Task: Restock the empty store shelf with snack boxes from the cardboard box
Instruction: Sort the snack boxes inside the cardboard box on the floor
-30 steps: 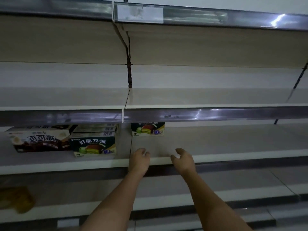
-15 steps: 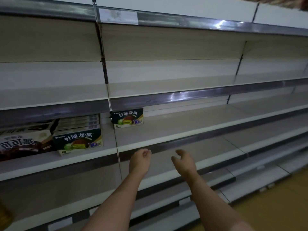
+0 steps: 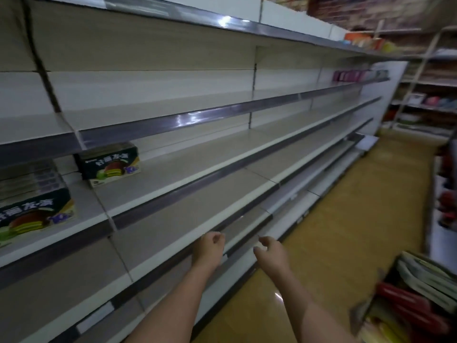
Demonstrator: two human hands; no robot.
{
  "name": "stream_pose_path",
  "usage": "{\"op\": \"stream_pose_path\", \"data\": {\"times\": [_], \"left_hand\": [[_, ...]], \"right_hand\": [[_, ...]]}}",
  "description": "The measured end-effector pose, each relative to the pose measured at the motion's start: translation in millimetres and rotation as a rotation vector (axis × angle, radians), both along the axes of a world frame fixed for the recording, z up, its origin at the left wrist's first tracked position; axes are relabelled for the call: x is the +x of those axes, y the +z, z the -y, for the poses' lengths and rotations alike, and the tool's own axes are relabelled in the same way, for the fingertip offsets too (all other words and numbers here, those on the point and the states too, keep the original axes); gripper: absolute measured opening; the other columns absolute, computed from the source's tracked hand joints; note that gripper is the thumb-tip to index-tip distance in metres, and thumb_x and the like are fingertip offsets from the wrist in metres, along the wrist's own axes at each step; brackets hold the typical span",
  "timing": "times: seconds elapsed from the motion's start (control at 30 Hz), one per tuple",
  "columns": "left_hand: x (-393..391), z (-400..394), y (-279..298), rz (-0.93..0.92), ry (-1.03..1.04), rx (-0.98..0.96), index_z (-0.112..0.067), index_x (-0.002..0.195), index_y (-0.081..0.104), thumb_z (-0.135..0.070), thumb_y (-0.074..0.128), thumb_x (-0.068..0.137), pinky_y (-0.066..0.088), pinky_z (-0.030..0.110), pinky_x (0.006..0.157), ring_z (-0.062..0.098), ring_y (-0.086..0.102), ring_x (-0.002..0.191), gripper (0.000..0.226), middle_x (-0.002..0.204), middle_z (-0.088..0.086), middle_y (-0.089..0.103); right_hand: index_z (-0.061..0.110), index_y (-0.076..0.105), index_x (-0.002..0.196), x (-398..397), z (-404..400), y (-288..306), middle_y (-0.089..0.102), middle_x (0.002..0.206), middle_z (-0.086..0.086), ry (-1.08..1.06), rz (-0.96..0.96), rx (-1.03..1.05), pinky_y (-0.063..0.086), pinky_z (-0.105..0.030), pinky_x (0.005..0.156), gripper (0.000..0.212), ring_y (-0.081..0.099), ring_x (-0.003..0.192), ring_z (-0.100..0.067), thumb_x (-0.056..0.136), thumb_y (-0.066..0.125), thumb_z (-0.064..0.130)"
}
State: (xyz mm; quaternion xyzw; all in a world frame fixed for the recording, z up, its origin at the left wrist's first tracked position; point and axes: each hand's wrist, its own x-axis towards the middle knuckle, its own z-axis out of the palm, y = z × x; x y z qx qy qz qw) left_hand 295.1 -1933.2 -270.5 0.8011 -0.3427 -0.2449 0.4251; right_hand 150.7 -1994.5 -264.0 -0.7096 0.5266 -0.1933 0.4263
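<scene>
A long store shelf (image 3: 222,154) runs from the left to the far right, mostly bare. One dark snack box (image 3: 108,163) stands at the back of the middle tier. A second dark snack box (image 3: 34,214) sits further left with flat boxes stacked behind it. My left hand (image 3: 207,248) and my right hand (image 3: 270,252) hover in front of the lower tiers, fingers loosely curled, holding nothing. At the bottom right a cardboard box (image 3: 418,300) holds several red and pale snack packs, blurred.
A wooden floor aisle (image 3: 351,219) runs to the right of the shelf. Another stocked rack (image 3: 445,194) lines the right edge. Pink items (image 3: 346,76) and orange boxes (image 3: 363,42) sit on the far upper tiers. A ladder-like frame (image 3: 418,70) stands at the back.
The view has swung to the right, away from the placed boxes and toward the aisle. The cardboard box has come into view at the bottom right. Both hands stay empty in front.
</scene>
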Motion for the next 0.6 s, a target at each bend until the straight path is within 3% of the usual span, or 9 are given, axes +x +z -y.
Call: {"op": "stream_pose_path", "data": {"times": [0.17,0.3,0.47,0.57,0.6], "left_hand": [[-60.5,19.6,-8.6,-0.006,-0.140,0.024,-0.017,0.111,0.062,-0.027,0.043,0.100,0.040,0.023,0.073,0.011,0.052,0.078,0.024,0.095,-0.002,0.058],[-116.6,35.8,-11.0,0.001,-0.258,0.026,-0.014,0.111,0.063,-0.027,0.043,0.099,0.044,0.027,0.077,0.015,0.055,0.086,0.027,0.096,-0.001,0.060],[-192.1,60.2,-15.2,-0.027,-0.391,0.063,-0.009,0.109,0.067,-0.032,0.046,0.097,0.048,0.034,0.087,0.026,0.061,0.099,0.033,0.109,0.011,0.067],[-241.5,71.4,-18.1,-0.028,-0.445,0.067,-0.012,0.117,0.065,-0.030,0.047,0.097,0.045,0.029,0.088,0.024,0.059,0.109,0.032,0.118,0.005,0.065],[-260.4,75.0,-18.8,-0.027,-0.465,0.076,-0.012,0.118,0.065,-0.029,0.047,0.098,0.043,0.027,0.087,0.024,0.058,0.109,0.032,0.118,0.005,0.065]], "right_hand": [[0.008,0.051,0.132,-72.8,-1.2,-13.1,0.055,0.132,-0.007,-0.189,0.012,0.037,0.041,-0.023,0.088,0.043,0.054,0.107,-0.014,0.090,0.055,0.016],[0.011,0.050,0.134,-136.5,1.7,-20.7,0.053,0.137,-0.007,-0.330,-0.011,0.074,0.040,-0.030,0.102,0.045,0.050,0.125,-0.022,0.091,0.056,0.022],[0.015,0.051,0.133,-222.6,7.8,-21.6,0.055,0.135,-0.003,-0.475,-0.091,0.055,0.044,-0.027,0.091,0.044,0.054,0.118,-0.020,0.090,0.055,0.020],[0.015,0.050,0.133,-274.5,8.2,-22.0,0.056,0.133,-0.001,-0.528,-0.096,0.055,0.045,-0.021,0.079,0.040,0.057,0.107,-0.016,0.093,0.053,0.022],[0.016,0.050,0.134,-293.7,8.7,-22.3,0.055,0.134,0.000,-0.550,-0.105,0.056,0.045,-0.022,0.082,0.040,0.056,0.111,-0.017,0.094,0.053,0.024]]}}
